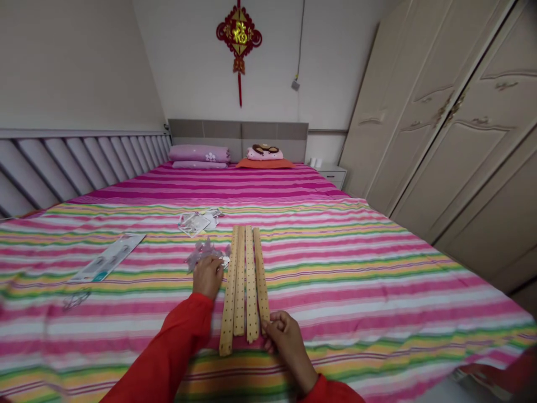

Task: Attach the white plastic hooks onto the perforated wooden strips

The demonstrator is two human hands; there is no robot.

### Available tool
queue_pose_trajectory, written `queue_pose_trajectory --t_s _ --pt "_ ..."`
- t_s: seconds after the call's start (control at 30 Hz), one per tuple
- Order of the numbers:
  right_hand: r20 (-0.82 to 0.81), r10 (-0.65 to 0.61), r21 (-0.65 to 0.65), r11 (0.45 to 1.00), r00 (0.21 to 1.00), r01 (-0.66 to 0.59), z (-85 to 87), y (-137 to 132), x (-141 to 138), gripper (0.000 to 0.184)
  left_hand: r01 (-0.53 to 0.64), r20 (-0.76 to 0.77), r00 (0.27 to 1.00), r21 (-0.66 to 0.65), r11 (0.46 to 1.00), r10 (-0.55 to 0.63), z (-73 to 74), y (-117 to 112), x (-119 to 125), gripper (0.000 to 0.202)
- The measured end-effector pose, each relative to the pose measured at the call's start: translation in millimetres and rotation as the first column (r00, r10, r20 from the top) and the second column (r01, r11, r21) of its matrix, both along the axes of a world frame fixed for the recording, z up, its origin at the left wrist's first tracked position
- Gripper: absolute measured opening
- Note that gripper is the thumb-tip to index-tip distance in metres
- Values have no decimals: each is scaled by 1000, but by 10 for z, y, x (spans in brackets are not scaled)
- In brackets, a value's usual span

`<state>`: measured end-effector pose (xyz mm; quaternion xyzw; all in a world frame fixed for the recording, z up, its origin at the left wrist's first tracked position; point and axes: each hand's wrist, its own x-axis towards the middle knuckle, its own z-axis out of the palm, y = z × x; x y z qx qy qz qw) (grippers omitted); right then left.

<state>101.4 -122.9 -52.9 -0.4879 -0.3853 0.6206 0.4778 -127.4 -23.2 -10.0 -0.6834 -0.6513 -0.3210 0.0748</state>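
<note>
Several tan wooden strips with rows of small holes (250, 280) lie side by side, lengthwise away from me, on the striped bed cover. My right hand (286, 338) pinches the near end of the rightmost strip (260, 274) between thumb and fingers. Left of the strips, a small heap of translucent greyish plastic pieces (205, 249) rests on the cover. Curled fingers of my left hand (207, 275) are at this heap's near edge, beside the leftmost strip. A small white piece (225, 261) shows by those fingertips; whether they grip it is unclear.
Beyond the heap lies a pile of clear and white packaging scraps (201, 221). To the left are a flat clear-and-white package (109, 257) and a thin wiry item (77, 299). Folded bedding (199, 154) sits by the headboard (274, 131); a wardrobe (444, 129) stands right.
</note>
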Motion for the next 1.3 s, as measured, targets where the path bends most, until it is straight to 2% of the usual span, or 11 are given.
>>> queue_pose_trajectory --t_s 0.17,0.23,0.3,0.4,0.53,0.67,0.77,0.87,1.0,1.17,1.3 --pt "-34 7 11 1000 999 -7 -16 -56 8 57 18 322 946 50 999 -33 28 -45 -94 18" --pt "-48 22 1 1000 999 -22 -18 -81 28 57 -44 551 834 11 999 30 49 -57 -123 23" --pt "-53 33 -9 999 998 -34 -25 -103 50 57 -85 744 659 -72 994 110 81 -77 -137 30" --pt "-34 30 -13 999 999 -31 -43 -129 79 58 -63 873 466 -128 990 143 153 -124 -130 34" --pt "41 1 25 1000 999 -2 -52 -146 109 57 -30 917 373 -141 990 142 255 -172 -113 31" --pt "152 -198 200 966 968 166 12 -127 146 48 -12 935 289 -210 978 204 280 -196 -122 31" --pt "204 -252 301 936 946 185 121 -94 159 41 -61 891 397 -213 975 220 241 -222 -145 27" --pt "233 -179 336 937 956 93 239 -64 124 35 -63 843 501 -191 980 197 206 -255 -161 22" --pt "241 -97 362 932 966 3 331 -29 -5 25 6 913 326 -262 965 246 195 -335 -123 20" --pt "300 -44 415 905 953 -88 386 65 -260 13 128 953 187 -263 956 237 113 -524 -8 22" --pt "299 -8 447 885 954 -132 462 218 -489 27 178 969 69 -246 953 238 76 -681 69 27"
